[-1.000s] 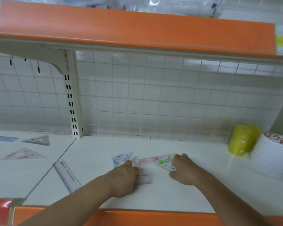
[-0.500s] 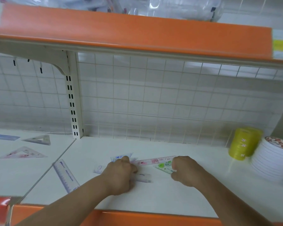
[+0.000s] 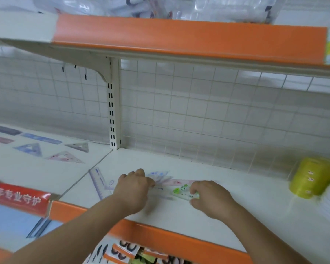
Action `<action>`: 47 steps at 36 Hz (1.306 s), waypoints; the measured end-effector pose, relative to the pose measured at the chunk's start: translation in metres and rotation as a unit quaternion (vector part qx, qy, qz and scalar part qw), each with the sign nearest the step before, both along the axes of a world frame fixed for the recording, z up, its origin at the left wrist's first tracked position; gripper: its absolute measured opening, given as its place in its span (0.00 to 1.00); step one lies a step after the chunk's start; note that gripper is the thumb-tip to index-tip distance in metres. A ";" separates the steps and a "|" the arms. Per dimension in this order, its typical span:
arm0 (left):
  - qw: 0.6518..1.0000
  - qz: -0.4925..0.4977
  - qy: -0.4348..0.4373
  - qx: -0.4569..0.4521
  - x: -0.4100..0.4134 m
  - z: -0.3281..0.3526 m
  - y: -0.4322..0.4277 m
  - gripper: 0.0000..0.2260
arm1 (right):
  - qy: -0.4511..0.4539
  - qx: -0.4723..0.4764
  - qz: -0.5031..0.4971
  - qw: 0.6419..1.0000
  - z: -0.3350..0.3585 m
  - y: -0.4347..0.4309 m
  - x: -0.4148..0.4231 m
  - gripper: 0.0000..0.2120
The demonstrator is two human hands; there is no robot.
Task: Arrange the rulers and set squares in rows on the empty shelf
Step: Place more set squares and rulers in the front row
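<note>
Beneath the left hand (image 3: 133, 189), fingers curled: ruler pile (image 3: 165, 180) (grip cannot be told); right hand (image 3: 211, 199) fingertips pinch 1 green set square (image 3: 181, 191)

so mid frame my left hand (image 3: 133, 189) and right hand (image 3: 211, 199) sit side by side on the shelf (image 3: 198, 216), the pile of rulers and set squares (image 3: 179, 187) between them, touching both. one loose ruler (image 3: 98, 181) lies left of my left hand. more set squares (image 3: 65, 157) on the next shelf (image 3: 27, 168), far left. a roll (image 3: 312, 180) at the right edge, wire grid (image 3: 198, 121) behind everything
</note>
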State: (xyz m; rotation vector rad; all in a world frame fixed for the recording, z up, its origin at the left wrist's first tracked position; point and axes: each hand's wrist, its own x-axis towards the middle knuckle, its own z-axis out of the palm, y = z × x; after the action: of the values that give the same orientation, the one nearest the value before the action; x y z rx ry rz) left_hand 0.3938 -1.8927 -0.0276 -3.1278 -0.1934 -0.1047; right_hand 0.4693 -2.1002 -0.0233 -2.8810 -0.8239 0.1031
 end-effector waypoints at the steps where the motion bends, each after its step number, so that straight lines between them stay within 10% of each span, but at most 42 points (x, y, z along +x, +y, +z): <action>1: 1.000 0.009 0.000 0.001 -0.005 0.001 0.003 0.21 | -0.002 0.001 0.010 1.000 0.000 0.005 -0.001 0.15; 47: 0.969 0.235 -0.047 -0.050 -0.309 0.034 0.393 0.16 | -0.025 0.034 0.222 0.974 0.030 0.463 -0.220 0.12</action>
State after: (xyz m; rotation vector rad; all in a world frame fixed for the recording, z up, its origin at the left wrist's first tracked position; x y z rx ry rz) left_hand 0.0846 -1.4993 0.0061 -3.0715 -0.9575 -0.2423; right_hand 0.2492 -1.6373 0.0069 -2.5932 -1.4381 0.0466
